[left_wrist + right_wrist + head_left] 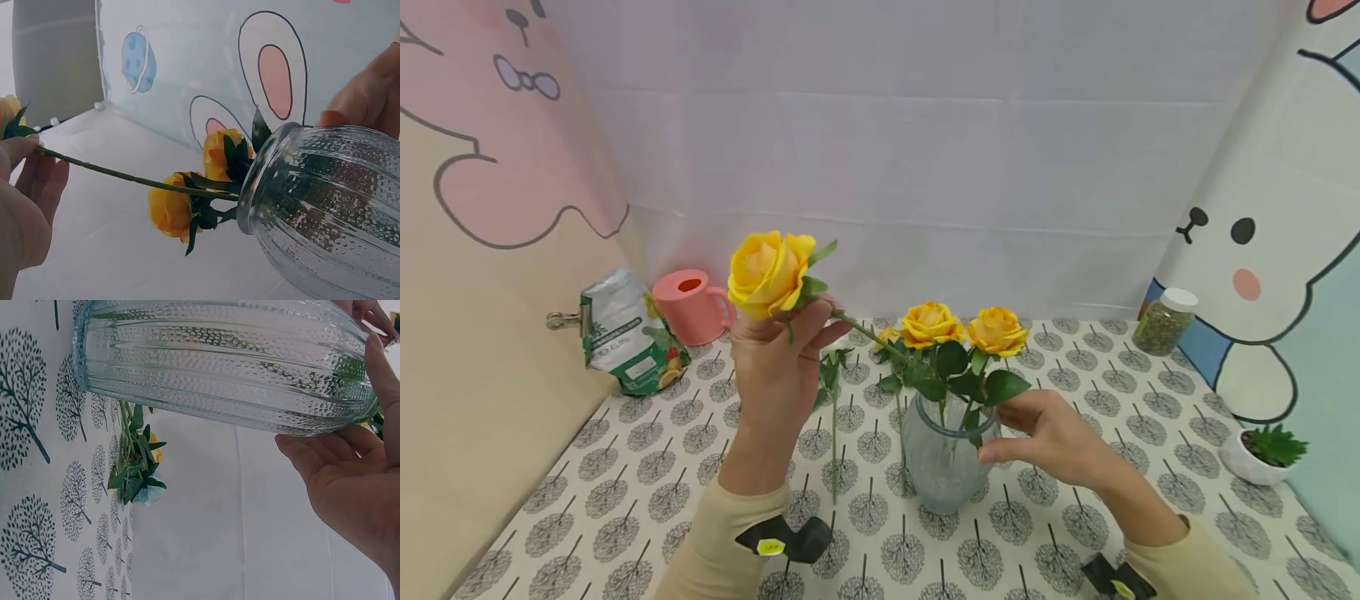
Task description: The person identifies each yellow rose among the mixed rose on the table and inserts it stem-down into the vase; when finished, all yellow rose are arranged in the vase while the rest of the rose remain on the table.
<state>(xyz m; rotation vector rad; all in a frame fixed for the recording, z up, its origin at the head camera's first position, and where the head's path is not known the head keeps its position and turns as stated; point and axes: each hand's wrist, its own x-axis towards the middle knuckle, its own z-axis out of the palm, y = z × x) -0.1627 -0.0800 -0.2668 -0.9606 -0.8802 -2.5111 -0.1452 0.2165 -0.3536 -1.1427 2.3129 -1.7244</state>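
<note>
My left hand (772,367) pinches the green stem of a yellow rose (767,275) just below its bloom, up to the left of the vase. The stem slants down to the right, and in the left wrist view its lower end reaches the mouth of the clear ribbed glass vase (331,194). Two more yellow roses, one left (929,324) and one right (997,332), stand in the vase with their leaves over the rim. My right hand (1054,435) holds the vase near its rim, thumb on one side and fingers on the other. Droplets cover the glass.
Behind the vase, flowers with leafy stems (134,469) lie on the tree-patterned cloth, a light blue one (149,495) among them. At back left are a pink watering can (688,312) and a clipped bag (632,333). A lidded jar (1165,323) and potted succulent (1261,458) stand right.
</note>
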